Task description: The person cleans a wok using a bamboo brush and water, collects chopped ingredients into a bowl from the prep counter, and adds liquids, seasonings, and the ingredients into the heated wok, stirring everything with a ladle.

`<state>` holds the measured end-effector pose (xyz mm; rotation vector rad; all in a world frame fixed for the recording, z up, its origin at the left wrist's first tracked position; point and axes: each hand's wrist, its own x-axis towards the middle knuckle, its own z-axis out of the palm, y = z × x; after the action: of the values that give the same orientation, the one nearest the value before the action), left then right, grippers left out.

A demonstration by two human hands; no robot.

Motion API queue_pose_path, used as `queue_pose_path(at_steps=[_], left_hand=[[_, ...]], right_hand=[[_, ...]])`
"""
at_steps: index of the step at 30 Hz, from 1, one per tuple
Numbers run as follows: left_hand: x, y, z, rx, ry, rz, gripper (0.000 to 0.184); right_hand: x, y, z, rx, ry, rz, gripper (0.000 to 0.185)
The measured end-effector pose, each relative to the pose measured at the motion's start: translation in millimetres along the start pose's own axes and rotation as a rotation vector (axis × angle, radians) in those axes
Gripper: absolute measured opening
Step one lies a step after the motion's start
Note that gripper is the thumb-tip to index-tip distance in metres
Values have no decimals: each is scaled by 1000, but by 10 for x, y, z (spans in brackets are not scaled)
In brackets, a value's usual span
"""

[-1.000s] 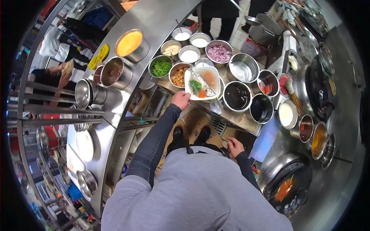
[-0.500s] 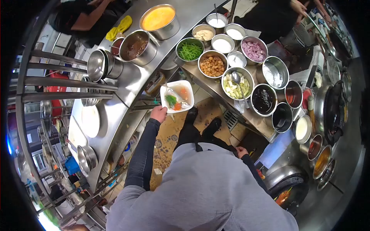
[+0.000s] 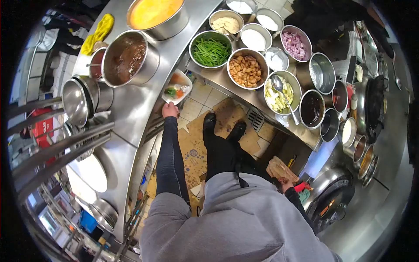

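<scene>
My left hand [image 3: 170, 110] grips the near rim of a white square bowl [image 3: 185, 97], closed on it with the arm stretched forward. The bowl holds liquid with green and orange pieces, and is beside the left steel counter's edge. Down by my right side, my right hand [image 3: 286, 185] is close to a pale brown box-like block [image 3: 279, 168]. Its fingers are small and partly hidden; I cannot tell whether they touch the block.
The left counter [image 3: 144, 102] carries a pot of orange liquid [image 3: 157, 13], a pot of brown sauce [image 3: 126, 56] and steel bowls [image 3: 76, 100]. Ahead stand green strips [image 3: 211, 50], brown chunks [image 3: 247, 70] and pale cubes [image 3: 281, 96]. A wok [image 3: 334, 205] sits right. Cardboard [image 3: 192, 153] covers the floor.
The bowl in my left hand has moved forward and left, closer to the counter's edge. My view has shifted, and the brown block by my right hand now shows.
</scene>
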<state>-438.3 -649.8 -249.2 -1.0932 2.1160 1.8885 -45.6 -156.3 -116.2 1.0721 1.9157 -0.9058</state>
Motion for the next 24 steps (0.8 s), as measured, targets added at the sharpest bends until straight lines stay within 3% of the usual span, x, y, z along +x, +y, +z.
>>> queue_pose_path(at_steps=[1,3,5,9,14,16,24], left_hand=[[209,-73,48,36,2,-35,23],[663,-204,96,292,-43,-24,28],[931,-175,194,234,-100,-84,29],[1213,-128,401,126,-162,-201,27],[1435,-149,494,17,-180,-300,21],[1485,-142,501,-27,-181,-331,20],[1501,-128,469,-240,-257,-449,20]], right_hand=[[9,170,64,195,-94,-134,13],[-105,167,236,223,-44,-79,13],[-198,112,364,447,-29,-22,15],[-419,-133,570,432,-96,236,18],[-729,-537,857,339,-72,331,18],[-742,-376,1120,441,-7,187,19],[-856,67,1869,587,123,101,22]])
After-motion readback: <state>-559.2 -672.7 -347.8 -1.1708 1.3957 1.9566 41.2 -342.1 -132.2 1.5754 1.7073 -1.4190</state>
